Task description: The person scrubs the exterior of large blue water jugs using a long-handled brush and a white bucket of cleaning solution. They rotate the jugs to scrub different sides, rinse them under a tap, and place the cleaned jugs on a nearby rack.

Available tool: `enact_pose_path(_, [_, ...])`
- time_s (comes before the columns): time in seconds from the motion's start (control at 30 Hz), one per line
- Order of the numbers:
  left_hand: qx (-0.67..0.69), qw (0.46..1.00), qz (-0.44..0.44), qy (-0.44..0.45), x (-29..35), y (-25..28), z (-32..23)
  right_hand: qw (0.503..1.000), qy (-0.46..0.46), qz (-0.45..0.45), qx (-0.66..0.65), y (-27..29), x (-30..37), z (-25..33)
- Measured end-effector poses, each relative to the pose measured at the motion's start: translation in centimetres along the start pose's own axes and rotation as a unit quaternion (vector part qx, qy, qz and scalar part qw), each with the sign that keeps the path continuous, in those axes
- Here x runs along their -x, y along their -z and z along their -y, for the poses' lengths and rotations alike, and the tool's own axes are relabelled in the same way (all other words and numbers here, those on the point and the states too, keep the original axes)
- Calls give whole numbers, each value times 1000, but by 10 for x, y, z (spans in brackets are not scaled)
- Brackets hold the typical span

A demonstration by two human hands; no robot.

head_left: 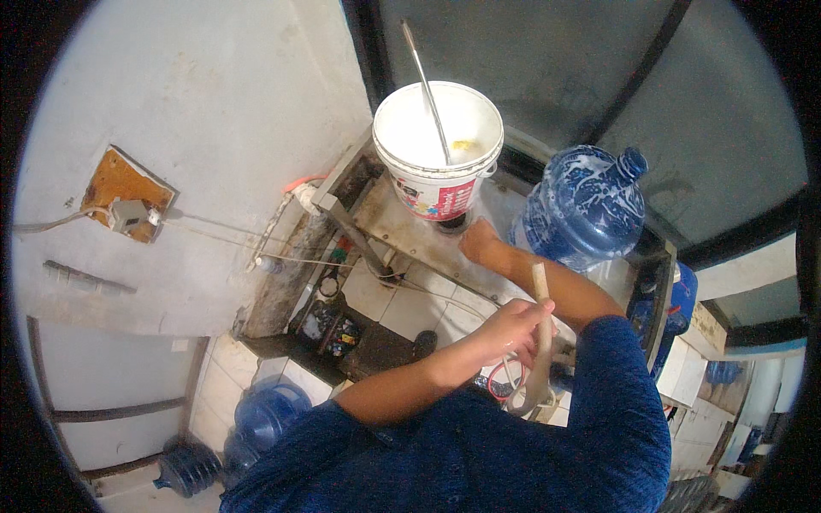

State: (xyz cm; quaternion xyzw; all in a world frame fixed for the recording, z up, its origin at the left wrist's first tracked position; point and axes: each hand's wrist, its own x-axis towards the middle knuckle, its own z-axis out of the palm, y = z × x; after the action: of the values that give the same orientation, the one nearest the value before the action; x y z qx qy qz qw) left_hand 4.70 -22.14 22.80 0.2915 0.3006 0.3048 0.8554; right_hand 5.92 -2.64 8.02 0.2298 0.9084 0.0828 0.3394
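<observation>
My left hand (518, 330) is closed around a beige flexible hose (543, 359), whose upper end points up past my fingers. Ahead of it, my right hand (482, 243) is curled in a fist low at the front of a white plastic bucket (436, 175); its fingertips and anything in them are hidden. Next to that hand, a dark round thing (453, 225) shows under the bucket. A thin metal rod (425, 85) leans inside the bucket, near something yellow (463, 145). To the right, a blue water jug (586, 205) streaked with white foam lies tilted on the bench.
The worn bench (410, 235) has a raised frame along its edges. Below it are a dark pump-like device (329, 329) and a thin cable (299, 259). More blue jugs (272, 410) stand on the floor at lower left. A power socket (128, 215) is mounted on the left wall.
</observation>
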Motion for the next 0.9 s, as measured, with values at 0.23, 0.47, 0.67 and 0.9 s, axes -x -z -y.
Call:
enact_pose_path(0.23, [8,999,-34,18,-22,21,-8,989,-26,-66,-131,-88,-6,-9])
enact_pose_path(0.47, [2,999,-46,18,-39,24,-7,520,-59,-382,-762,-98,3,-24])
enact_pose_path(0.67, [-15,999,-47,2,-33,-6,-9,499,-262,-210,-799,-3,70,-24])
enact_pose_path(0.9, [-43,999,-13,19,-49,-28,8,910,-157,-128,-363,-45,140,-32])
